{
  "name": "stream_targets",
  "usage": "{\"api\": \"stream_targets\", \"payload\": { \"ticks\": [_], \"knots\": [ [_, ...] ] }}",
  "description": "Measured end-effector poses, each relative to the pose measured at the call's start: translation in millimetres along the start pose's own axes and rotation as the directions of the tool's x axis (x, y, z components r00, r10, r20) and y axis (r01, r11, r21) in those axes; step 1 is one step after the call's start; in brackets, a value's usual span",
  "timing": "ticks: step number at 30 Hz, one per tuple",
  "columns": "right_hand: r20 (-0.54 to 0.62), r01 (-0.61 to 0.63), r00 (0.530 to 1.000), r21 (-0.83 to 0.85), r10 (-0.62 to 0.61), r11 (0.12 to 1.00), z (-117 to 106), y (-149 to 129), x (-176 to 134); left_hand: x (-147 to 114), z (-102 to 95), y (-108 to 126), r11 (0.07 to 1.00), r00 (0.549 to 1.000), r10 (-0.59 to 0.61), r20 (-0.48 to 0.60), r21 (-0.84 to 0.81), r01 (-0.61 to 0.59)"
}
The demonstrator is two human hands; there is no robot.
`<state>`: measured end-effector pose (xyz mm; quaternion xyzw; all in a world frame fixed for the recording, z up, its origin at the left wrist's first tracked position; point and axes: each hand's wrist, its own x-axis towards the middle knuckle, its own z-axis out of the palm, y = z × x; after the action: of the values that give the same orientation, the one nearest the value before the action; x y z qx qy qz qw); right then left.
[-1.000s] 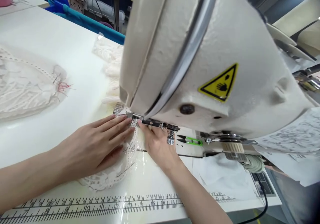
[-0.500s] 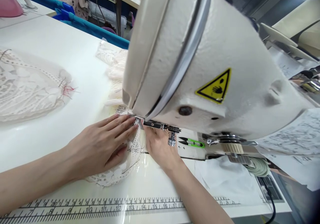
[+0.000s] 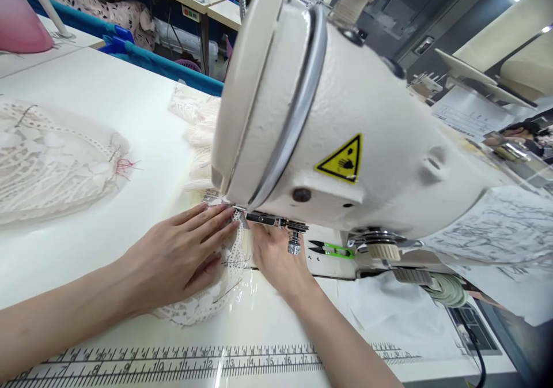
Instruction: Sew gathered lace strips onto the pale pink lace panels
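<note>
A strip of white lace fabric point(image 3: 235, 255) lies on the sewing table point(image 3: 142, 215), running under the head of a cream sewing machine point(image 3: 276, 117). My left hand point(image 3: 177, 255) rests flat on the lace, fingers stretched toward the needle area. On the other side of the lace, my right hand point(image 3: 279, 252) reaches beneath the machine head; the machine hides its fingertips, so I cannot see whether they grip the fabric. Green-handled thread snips point(image 3: 332, 249) lie just right of my right hand.
Another lace piece point(image 3: 56, 163) with red thread ends lies at the left. Gathered pale fabric point(image 3: 201, 128) sits behind the needle area. A printed ruler point(image 3: 173, 365) runs along the front edge. White cloth point(image 3: 393, 307) lies at the right.
The view has shifted slightly, so more of the machine's top and the room behind shows. Both hands stay in nearly the same place on the lace.
</note>
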<state>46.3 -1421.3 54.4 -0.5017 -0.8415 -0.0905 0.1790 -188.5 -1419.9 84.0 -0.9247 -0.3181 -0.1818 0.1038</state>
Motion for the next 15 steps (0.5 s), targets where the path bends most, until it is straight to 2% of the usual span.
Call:
{"api": "stream_targets", "payload": {
  "ticks": [6, 11, 15],
  "knots": [
    [0.037, 0.039, 0.999, -0.048, -0.037, 0.998, 0.6, 2.4, 2.2, -0.3, -1.0, -4.5, 0.998, 0.998, 0.043, 0.037, 0.053, -0.045],
    [-0.099, 0.055, 0.993, -0.129, -0.068, 0.99, 3.5, -0.1, 0.7, 0.4, -0.5, -1.9, 0.999, 1.0, 0.023, 0.012, 0.048, -0.024],
    [-0.089, 0.04, 0.995, -0.069, -0.046, 0.997, 3.8, 1.2, -1.6, 1.4, 0.6, -2.6, 1.0, 1.0, -0.01, 0.0, 0.004, 0.01]
  ]
}}
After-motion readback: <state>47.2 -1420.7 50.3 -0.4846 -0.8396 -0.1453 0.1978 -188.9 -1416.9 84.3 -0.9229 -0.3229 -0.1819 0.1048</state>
